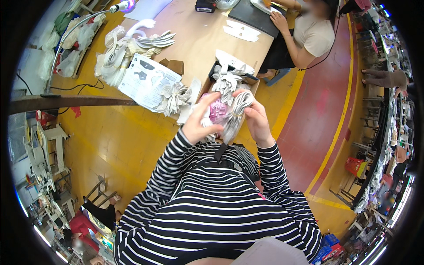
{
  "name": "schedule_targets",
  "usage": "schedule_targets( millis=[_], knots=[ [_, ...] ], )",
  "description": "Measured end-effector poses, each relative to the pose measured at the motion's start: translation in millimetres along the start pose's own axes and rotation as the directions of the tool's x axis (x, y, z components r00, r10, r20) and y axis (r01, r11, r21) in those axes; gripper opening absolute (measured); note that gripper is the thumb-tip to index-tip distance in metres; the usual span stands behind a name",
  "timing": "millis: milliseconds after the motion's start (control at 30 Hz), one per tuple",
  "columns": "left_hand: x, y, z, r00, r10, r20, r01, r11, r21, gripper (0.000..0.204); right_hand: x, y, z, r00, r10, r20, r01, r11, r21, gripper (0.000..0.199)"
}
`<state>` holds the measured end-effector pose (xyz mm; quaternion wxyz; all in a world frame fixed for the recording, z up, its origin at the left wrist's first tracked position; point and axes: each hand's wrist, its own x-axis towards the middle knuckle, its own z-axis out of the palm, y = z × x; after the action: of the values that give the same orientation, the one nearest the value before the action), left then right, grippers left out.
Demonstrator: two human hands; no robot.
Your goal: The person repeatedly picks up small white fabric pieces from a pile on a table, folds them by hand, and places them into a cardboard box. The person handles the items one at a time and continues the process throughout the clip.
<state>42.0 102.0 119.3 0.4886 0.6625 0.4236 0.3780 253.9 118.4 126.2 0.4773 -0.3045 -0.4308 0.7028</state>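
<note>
My right hand [259, 120] is closed on a bundle of grey-white strip pieces [240, 108], its lower end blurred by motion. My left hand [197, 121] is beside it with thumb and fingers spread apart. Between the hands a pink, see-through item [217, 110] shows; its kind is unclear. Just beyond, a box [253, 84] holds more grey-white cut pieces [229, 81]. To the left of my left hand, a fanned bundle of white pieces [173, 98] rests at the table's near edge.
A printed sheet with shape drawings [143, 79] lies on the table [198, 39], near heaped white pieces [112, 59] and brown pieces [174, 66]. A dark mat [251, 17] is at the far right. Another person [311, 37] sits there working. A metal bar [70, 104] extends at left.
</note>
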Motion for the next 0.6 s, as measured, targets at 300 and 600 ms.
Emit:
schedule_targets(
  millis=[300,600],
  knots=[
    [-11,1,22,0.891,-0.406,0.205,0.432,0.612,-0.662,0.042,0,-1,22,0.841,-0.519,0.156,0.389,0.378,-0.840,0.030],
    [-21,11,0,0.863,-0.470,0.185,0.484,0.874,-0.040,0.032,-2,-1,30,0.899,-0.307,0.312,0.427,0.459,-0.779,0.014]
  ],
)
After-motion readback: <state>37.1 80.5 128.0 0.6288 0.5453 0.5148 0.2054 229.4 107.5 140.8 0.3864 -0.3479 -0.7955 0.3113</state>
